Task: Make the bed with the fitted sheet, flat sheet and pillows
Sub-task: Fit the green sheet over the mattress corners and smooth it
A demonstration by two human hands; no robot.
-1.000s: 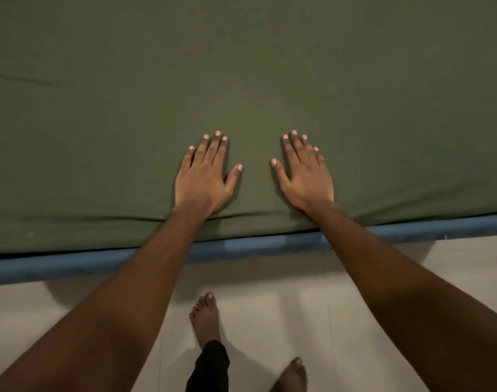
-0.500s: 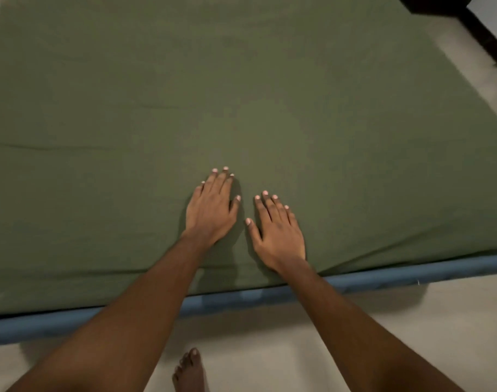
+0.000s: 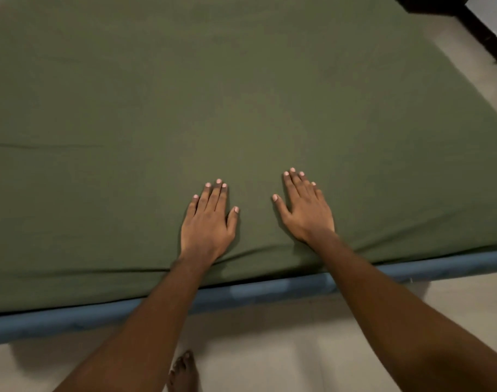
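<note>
Left hand (image 3: 206, 226) and right hand (image 3: 305, 210): 2 flat, released palms, fingers straight, pressing the green sheet (image 3: 241, 94) near the blue bed edge (image 3: 255, 292).

green sheet (image 3: 241, 94) cut off left and top, foot (image 3: 183, 374) cut off below

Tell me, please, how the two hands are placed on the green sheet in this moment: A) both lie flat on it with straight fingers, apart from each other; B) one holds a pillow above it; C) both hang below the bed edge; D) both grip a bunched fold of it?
A: the left hand and the right hand lie palm-down with straight fingers on the green sheet, bare cloth between them.
</note>
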